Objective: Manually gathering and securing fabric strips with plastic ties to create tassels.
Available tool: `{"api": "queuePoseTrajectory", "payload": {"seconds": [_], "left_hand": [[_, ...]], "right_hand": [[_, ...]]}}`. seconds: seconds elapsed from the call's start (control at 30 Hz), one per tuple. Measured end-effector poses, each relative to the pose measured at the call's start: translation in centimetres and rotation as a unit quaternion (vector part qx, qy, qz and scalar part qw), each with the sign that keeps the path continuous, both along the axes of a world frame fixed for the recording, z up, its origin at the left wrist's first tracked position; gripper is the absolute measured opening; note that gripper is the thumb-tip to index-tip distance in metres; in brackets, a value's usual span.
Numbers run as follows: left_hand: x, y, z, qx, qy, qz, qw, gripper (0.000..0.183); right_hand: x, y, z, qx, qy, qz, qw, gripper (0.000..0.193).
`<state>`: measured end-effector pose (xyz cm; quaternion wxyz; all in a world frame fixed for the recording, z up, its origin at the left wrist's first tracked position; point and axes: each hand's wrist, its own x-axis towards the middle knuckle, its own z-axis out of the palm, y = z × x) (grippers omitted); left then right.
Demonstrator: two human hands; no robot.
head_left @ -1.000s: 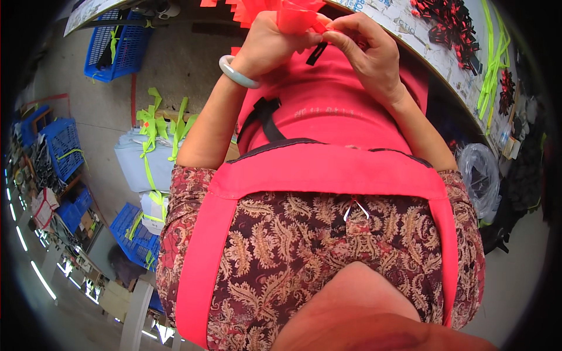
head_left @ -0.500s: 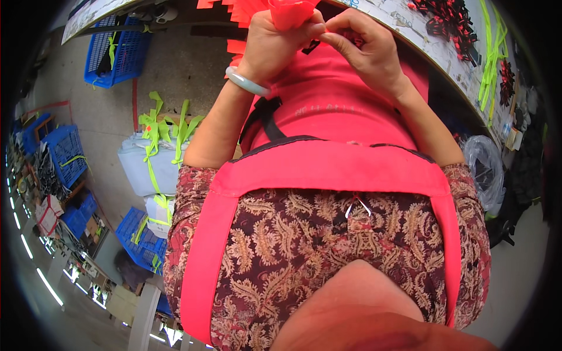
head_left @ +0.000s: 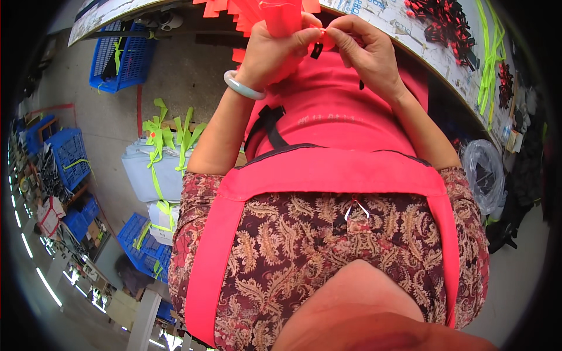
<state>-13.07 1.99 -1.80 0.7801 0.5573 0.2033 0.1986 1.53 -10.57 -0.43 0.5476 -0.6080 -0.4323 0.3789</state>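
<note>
At the table's edge, my left hand (head_left: 266, 55) grips a folded neon orange-red fabric strip (head_left: 281, 19), its thumb and fingers pinched around it. Close beside it, my right hand (head_left: 372, 58) is closed, with thumb and forefinger on a small red-and-black piece (head_left: 317, 51) between the two hands. The black end of that piece hangs down below the fingertips. Another dark tip (head_left: 361, 85) shows under my right palm; what it belongs to is hidden. More orange-red strips (head_left: 240, 14) with cut ends lie behind my left hand.
On the white table (head_left: 383, 23), a pile of red-and-black pieces (head_left: 442, 29) and yellow-green strips (head_left: 487, 64) lie to the right. A blue basket (head_left: 132, 64), pale folded fabric stacks (head_left: 146, 175) and another blue basket (head_left: 137, 240) stand at left. Clear plastic (head_left: 483, 172) hangs at right.
Both hands have shifted slightly, and the right fingers have drawn a little away from the left. The black end of the small piece now hangs more plainly between them.
</note>
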Motion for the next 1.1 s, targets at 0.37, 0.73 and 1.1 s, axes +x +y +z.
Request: {"api": "queuePoseTrajectory", "payload": {"seconds": [0.37,0.73,1.1], "left_hand": [[0.7,-0.4,-0.1,0.118,0.012,0.043,0.992,0.011],[2.1,-0.4,-0.2,-0.100,-0.100,0.051,0.989,0.009],[0.4,-0.5,1.2,0.019,-0.072,0.019,0.997,0.004]], "right_hand": [[-0.4,1.1,-0.2,0.101,-0.109,-0.049,0.988,0.009],[1.2,1.3,0.4,0.045,-0.014,0.012,0.999,0.016],[0.3,0.8,-0.7,0.071,-0.212,0.094,0.970,0.014]]}}
